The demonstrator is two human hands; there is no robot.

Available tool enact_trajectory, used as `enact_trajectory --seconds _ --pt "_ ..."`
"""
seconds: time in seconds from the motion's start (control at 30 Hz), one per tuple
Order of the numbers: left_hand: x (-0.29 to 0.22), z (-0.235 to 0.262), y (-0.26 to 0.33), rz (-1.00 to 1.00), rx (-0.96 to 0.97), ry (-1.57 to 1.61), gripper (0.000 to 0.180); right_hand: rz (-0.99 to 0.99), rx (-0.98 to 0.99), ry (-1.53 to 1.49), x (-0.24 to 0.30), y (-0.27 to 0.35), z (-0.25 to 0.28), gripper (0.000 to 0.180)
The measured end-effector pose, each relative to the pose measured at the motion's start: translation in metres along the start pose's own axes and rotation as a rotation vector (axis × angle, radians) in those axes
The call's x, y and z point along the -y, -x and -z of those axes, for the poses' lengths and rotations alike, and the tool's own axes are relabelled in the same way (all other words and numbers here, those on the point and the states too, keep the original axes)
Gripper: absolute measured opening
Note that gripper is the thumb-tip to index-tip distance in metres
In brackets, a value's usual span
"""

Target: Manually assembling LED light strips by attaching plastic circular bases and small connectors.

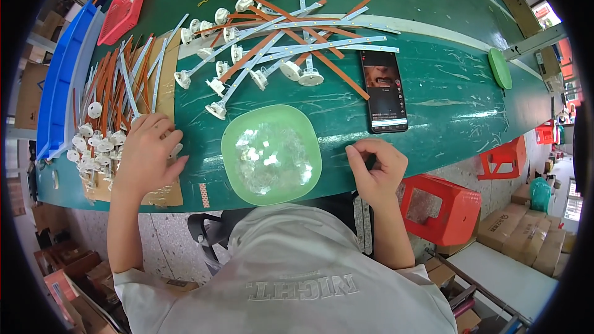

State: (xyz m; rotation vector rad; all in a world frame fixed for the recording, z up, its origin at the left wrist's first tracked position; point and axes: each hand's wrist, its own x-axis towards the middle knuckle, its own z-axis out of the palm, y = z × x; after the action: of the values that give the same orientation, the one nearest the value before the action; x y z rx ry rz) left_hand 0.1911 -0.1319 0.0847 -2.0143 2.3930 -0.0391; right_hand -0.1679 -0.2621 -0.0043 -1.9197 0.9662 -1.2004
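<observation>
My left hand is at the right side of a heap of LED strips with white round end caps, on cardboard at the left. Its fingers are curled, and a white cap shows between fingertips and thumb; the strip it belongs to is mostly hidden. At the table's near edge, right of a green bowl, rests my right hand, loosely closed with nothing visible in it. The bowl contains small, shiny, clear pieces. Beyond it, more LED strips, white and orange-brown, lie crisscrossed, their white caps mostly toward the left.
A phone showing a video lies right of the strips. Red basket and blue tray stand at the left; a small green dish is at the far right. Red stools and cartons fill the floor at right.
</observation>
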Motion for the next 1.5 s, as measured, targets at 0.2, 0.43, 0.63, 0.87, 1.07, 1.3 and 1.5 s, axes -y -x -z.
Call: enact_trajectory --seconds 0.2,0.43,0.63,0.87,1.07,1.3,1.5 --pt "0.012 0.005 -0.020 0.010 0.064 0.068 0.033 0.023 0.007 -0.013 0.002 -0.002 -0.001 0.009" --pt "0.028 0.001 -0.023 -0.004 0.057 0.079 0.025 -0.008 0.058 -0.005 0.009 -0.005 -0.003 0.010" --pt "0.026 -0.001 -0.007 -0.075 0.147 0.214 0.021 -0.021 0.071 0.031 0.008 0.000 0.002 0.010" --pt "0.032 -0.013 0.021 -0.029 0.058 0.356 0.018 -0.074 0.126 0.034 0.008 -0.005 -0.004 0.008" --pt "0.029 -0.007 0.030 -0.011 0.076 0.261 0.016 -0.079 0.111 0.025 0.005 -0.003 -0.001 0.007" --pt "0.023 -0.010 0.034 -0.006 0.063 0.226 0.017 -0.048 0.063 0.027 0.005 -0.004 -0.006 0.011" --pt "0.010 -0.013 0.011 -0.018 -0.029 0.115 0.020 -0.084 0.118 -0.001 0.003 -0.001 -0.001 0.007"
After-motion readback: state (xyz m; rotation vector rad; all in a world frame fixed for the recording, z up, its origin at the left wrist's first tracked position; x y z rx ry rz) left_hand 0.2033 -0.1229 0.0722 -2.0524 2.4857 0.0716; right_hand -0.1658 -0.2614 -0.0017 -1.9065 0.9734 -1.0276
